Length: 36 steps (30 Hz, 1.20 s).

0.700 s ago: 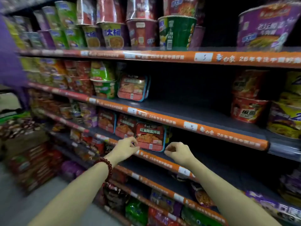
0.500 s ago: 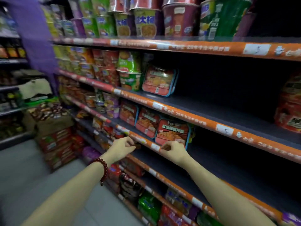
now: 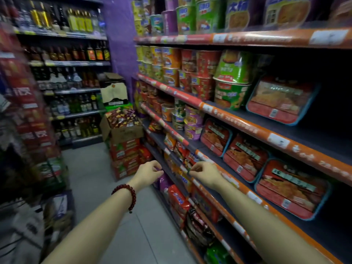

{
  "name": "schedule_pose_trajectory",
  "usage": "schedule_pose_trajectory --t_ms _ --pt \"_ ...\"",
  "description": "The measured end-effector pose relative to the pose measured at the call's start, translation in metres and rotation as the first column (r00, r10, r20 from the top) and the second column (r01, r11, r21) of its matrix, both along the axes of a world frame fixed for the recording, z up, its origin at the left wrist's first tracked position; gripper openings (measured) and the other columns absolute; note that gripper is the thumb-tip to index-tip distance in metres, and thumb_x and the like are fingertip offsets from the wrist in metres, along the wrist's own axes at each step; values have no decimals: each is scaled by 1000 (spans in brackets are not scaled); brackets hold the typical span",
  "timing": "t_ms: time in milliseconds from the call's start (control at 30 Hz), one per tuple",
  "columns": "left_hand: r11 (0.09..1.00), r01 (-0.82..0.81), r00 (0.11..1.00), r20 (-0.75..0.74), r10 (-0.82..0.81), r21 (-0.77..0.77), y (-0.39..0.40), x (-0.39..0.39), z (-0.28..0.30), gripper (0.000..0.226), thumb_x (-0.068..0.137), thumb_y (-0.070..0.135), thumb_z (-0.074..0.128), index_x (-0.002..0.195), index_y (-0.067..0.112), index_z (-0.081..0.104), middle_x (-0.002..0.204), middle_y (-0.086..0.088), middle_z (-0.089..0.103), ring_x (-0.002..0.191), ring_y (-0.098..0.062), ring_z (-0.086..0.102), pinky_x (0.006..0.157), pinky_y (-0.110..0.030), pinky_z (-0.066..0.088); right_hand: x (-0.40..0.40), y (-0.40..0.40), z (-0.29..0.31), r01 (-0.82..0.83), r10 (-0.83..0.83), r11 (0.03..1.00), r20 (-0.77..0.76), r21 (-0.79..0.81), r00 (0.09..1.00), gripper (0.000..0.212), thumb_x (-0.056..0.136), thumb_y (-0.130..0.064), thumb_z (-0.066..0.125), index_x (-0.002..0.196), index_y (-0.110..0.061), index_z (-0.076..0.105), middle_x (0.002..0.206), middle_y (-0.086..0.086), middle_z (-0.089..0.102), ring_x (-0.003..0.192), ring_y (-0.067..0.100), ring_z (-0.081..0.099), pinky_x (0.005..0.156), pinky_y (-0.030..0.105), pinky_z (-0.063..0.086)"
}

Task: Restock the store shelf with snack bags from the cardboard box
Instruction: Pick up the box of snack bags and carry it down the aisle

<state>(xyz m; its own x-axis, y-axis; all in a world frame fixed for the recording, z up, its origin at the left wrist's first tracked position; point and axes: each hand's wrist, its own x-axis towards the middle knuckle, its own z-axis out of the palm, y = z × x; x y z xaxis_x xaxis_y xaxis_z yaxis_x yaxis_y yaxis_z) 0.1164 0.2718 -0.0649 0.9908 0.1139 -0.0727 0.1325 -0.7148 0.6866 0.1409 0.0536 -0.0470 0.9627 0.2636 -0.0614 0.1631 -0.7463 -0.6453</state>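
From the head view, the person is facing down a narrow store aisle with both bare forearms stretched forward. The left hand [image 3: 147,173], wearing a dark red beaded bracelet [image 3: 126,195] at the wrist, is hanging with its fingers loosely curled and holding nothing; the right hand [image 3: 204,174] is curling the same way, and no bag is showing in it, though blur is hiding the fingertips. The open brown cardboard box [image 3: 122,128], heaped with small red and yellow snack bags [image 3: 121,117], is sitting on a stack of red printed cartons [image 3: 124,157] at the far end of the aisle, ahead and slightly to the left of both hands and well apart from them. Judging from this, the left hand is lying nearer to it, and the next move will probably call for stepping forward, since neither arm looks able to reach it. The box's long side is running roughly across the aisle, with its flaps splaying outward. The grey floor [image 3: 91,174] between the person and the stack is offering an open path. On the right, the orange-edged store shelf [image 3: 245,128] is pressing close beside the right arm, with red flat noodle trays [image 3: 245,159] on it, and a wide dark gap on the tier above is giving room for stock.
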Motion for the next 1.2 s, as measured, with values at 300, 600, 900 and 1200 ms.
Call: schedule_pose_trajectory --t_ms 300,600,900,1200 --pt "985 -172 984 -44 170 -34 77 57 -38 22 90 27 60 108 15 63 107 -2 63 97 -14 56 77 -22 40 86 98 -42 -130 132 991 -76 38 988 21 87 -27 65 100 -11 70 98 3 70 86 11 59 73 21 41" --pt "912 -410 912 -50 408 -35 162 167 -37 22 90 24 59 109 12 64 113 -5 65 105 -18 59 86 -26 45 241 179 -58 -267 272 962 -124 55 954 21 86 -26 66 100 -12 70 103 4 71 96 15 63 80 24 47" --pt "841 -541 839 -74 539 -12 242 249 -25 22 90 25 60 107 12 64 106 -5 68 89 -13 57 74 -22 41 357 268 -65 -409 407 912 -142 16 902 22 87 -28 64 103 -14 70 109 2 69 104 16 61 82 22 42" --pt "852 -524 848 -100 521 -4 333 370 -45 21 91 25 58 108 14 62 106 -4 66 89 -12 57 74 -23 42 482 362 -62 -411 410 912 -122 17 904 21 87 -28 64 102 -14 70 107 2 68 98 13 59 78 23 43"
